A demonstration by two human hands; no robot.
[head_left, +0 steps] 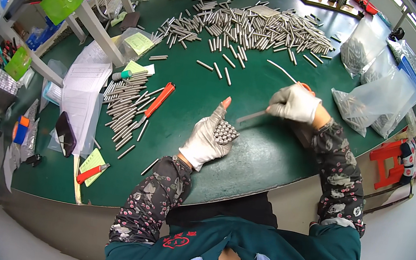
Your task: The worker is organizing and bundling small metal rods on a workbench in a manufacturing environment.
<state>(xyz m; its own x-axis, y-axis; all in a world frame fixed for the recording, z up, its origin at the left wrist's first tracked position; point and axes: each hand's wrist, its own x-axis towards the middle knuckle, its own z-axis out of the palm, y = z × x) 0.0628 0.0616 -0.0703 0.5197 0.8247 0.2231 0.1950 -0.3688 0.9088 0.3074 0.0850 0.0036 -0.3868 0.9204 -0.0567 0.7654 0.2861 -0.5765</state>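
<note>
My left hand (203, 139), in a white glove with a bare thumb tip, is closed around a bundle of short metal pins (226, 132), their round ends turned up toward me. To the right, my right hand (295, 103), also gloved, is closed in a pinch on a thin greyish flat strip (252, 117). The strip points toward the bundle but stays apart from it. An orange piece (307, 88) with a pale narrow strip (281, 71) shows just beyond my right hand; whether I hold that too I cannot tell.
A broad heap of metal pins (255, 29) covers the far table. A second pile (126, 107) lies left, beside an orange utility knife (159, 100). Further left are papers (87, 71), a phone (65, 133) and another orange knife (93, 173). Plastic bags of parts (377, 96) stand right.
</note>
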